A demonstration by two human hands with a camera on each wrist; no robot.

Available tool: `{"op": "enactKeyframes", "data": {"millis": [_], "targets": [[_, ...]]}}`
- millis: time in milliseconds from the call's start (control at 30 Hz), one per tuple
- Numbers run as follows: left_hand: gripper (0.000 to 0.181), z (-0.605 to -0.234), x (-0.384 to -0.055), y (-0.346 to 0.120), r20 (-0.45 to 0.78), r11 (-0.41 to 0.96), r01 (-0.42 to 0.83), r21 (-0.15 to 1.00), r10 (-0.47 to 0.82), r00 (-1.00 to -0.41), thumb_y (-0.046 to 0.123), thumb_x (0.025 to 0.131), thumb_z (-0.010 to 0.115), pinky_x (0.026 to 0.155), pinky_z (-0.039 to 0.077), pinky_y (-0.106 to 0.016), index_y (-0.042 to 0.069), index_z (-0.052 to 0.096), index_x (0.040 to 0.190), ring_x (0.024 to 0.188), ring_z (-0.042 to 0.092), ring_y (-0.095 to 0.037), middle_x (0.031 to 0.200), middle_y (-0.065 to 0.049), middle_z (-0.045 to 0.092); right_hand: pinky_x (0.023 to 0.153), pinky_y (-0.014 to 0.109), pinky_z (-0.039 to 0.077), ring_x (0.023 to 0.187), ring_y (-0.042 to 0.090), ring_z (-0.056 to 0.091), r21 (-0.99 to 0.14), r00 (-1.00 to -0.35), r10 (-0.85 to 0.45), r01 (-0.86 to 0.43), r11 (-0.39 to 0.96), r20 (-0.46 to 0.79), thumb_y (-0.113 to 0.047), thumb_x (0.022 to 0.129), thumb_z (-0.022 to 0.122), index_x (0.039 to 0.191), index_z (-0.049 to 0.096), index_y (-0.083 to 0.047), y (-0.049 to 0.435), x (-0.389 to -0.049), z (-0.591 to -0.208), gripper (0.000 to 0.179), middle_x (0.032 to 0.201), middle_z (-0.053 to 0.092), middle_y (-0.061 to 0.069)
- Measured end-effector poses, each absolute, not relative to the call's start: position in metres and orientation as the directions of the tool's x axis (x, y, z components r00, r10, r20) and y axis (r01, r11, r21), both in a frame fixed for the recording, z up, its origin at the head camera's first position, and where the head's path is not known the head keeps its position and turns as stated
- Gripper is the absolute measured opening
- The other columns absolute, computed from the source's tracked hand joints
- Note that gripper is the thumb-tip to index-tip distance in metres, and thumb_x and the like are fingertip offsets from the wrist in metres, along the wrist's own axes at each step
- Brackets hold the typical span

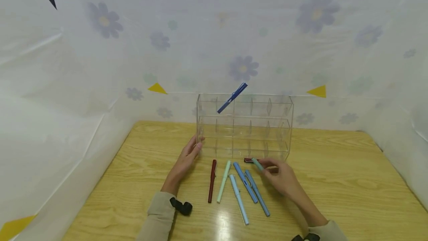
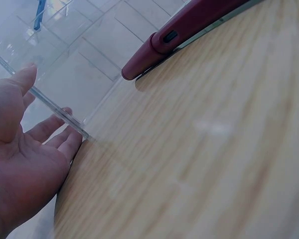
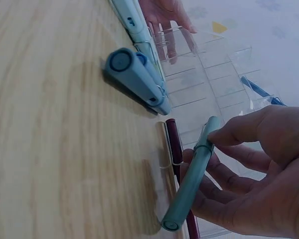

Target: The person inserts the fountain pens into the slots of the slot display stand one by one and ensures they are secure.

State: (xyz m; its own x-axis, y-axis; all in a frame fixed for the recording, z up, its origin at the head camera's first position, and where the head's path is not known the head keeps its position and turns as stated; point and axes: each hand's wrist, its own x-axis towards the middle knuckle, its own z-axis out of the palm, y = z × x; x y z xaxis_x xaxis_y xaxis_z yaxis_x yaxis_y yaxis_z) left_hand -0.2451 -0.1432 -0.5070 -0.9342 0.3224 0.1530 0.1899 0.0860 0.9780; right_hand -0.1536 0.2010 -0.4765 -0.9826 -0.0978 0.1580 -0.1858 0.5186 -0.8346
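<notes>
My right hand (image 1: 281, 176) pinches a teal-green capped pen (image 3: 189, 181) between thumb and fingers, close over a dark red pen (image 3: 174, 142) that lies along the front of the clear stand. At the left end of this stand (image 1: 233, 137), which has tiered compartments, my left hand (image 1: 185, 159) rests with fingers extended against the side panel and thumb by its front edge. A dark blue pen (image 1: 233, 97) leans at a slant in the top tier.
Before the stand, on the wood-grain table (image 1: 334, 181), lie a dark red pen (image 1: 212, 181), a pale green pen (image 1: 224, 181), a light blue pen (image 1: 239, 200), a blue pen (image 1: 245, 182) and a grey-blue pen (image 1: 257, 192). A flower-print sheet (image 1: 207, 47) hangs behind.
</notes>
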Motion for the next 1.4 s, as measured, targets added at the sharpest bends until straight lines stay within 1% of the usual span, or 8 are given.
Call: {"op": "enactKeyframes", "data": {"millis": [267,400,567,733,900,1100,1300,1400], "targets": [[0.055,-0.509,-0.243,-0.145,0.141,0.082,0.175,0.981,0.316,-0.938,0.031,0.112,0.045,0.118,0.028,-0.057,0.022,0.027,0.164,0.148,0.034,-0.037,0.159,-0.018,0.039,0.081,0.028,0.057,0.098,0.027,0.068,-0.844,-0.977,-0.105,-0.215,0.491,0.187,0.007,0.095,0.065,0.124,0.069,0.001,0.203,-0.154,-0.475,0.03,0.109,0.07,0.011],[0.055,-0.508,-0.244,-0.144,0.137,0.082,0.17,0.982,0.312,-0.94,0.032,0.112,0.045,0.118,0.028,-0.058,0.024,0.028,0.164,0.148,0.035,-0.035,0.159,-0.015,0.041,0.074,0.027,0.055,0.093,0.03,0.069,-0.852,-0.974,-0.09,-0.227,0.471,0.21,0.003,0.099,0.059,0.127,0.068,-0.001,0.202,-0.156,-0.476,0.029,0.107,0.07,0.014],[0.056,-0.507,-0.245,-0.143,0.136,0.08,0.169,0.982,0.318,-0.938,0.032,0.112,0.045,0.117,0.028,-0.06,0.021,0.027,0.164,0.148,0.034,-0.034,0.159,-0.015,0.04,0.068,0.027,0.056,0.093,0.032,0.071,-0.862,-0.965,-0.069,-0.257,0.437,0.253,-0.007,0.102,0.064,0.125,0.069,-0.001,0.203,-0.158,-0.473,0.025,0.11,0.069,0.015],[0.057,-0.507,-0.245,-0.143,0.144,0.072,0.176,0.982,0.326,-0.934,0.03,0.113,0.044,0.117,0.029,-0.06,0.017,0.024,0.165,0.149,0.034,-0.035,0.16,-0.017,0.038,0.063,0.03,0.058,0.089,0.021,0.073,-0.879,-0.957,-0.048,-0.282,0.385,0.285,-0.012,0.101,0.068,0.125,0.069,0.001,0.205,-0.164,-0.457,0.027,0.11,0.067,0.018],[0.057,-0.509,-0.246,-0.144,0.154,0.074,0.187,0.979,0.323,-0.934,0.029,0.113,0.043,0.116,0.029,-0.061,0.014,0.025,0.165,0.149,0.033,-0.036,0.16,-0.017,0.039,0.074,0.021,0.057,0.095,0.007,0.066,-0.845,-0.936,-0.012,-0.323,0.426,0.351,-0.016,0.103,0.066,0.129,0.067,-0.001,0.208,-0.173,-0.43,0.031,0.113,0.069,0.017],[0.054,-0.508,-0.245,-0.143,0.143,0.086,0.179,0.98,0.322,-0.936,0.031,0.112,0.044,0.116,0.03,-0.06,0.022,0.029,0.163,0.148,0.035,-0.034,0.159,-0.013,0.041,0.077,0.016,0.054,0.096,0.002,0.064,-0.822,-0.905,-0.006,-0.389,0.416,0.425,-0.013,0.103,0.065,0.134,0.062,-0.001,0.214,-0.187,-0.404,0.034,0.115,0.067,0.018],[0.053,-0.509,-0.245,-0.144,0.143,0.087,0.179,0.98,0.317,-0.937,0.031,0.112,0.045,0.117,0.03,-0.059,0.024,0.031,0.163,0.148,0.035,-0.033,0.159,-0.012,0.041,0.071,0.026,0.06,0.088,0.009,0.07,-0.815,-0.86,-0.021,-0.49,0.309,0.509,-0.002,0.1,0.065,0.137,0.057,0.004,0.215,-0.205,-0.383,0.039,0.11,0.065,0.022],[0.054,-0.509,-0.245,-0.144,0.148,0.086,0.184,0.979,0.319,-0.936,0.032,0.112,0.044,0.117,0.03,-0.059,0.02,0.03,0.163,0.149,0.034,-0.033,0.159,-0.013,0.04,0.07,0.028,0.061,0.085,0.013,0.072,-0.812,-0.844,-0.014,-0.521,0.261,0.537,0.0,0.1,0.064,0.139,0.055,0.003,0.214,-0.213,-0.372,0.04,0.107,0.065,0.022]]}}
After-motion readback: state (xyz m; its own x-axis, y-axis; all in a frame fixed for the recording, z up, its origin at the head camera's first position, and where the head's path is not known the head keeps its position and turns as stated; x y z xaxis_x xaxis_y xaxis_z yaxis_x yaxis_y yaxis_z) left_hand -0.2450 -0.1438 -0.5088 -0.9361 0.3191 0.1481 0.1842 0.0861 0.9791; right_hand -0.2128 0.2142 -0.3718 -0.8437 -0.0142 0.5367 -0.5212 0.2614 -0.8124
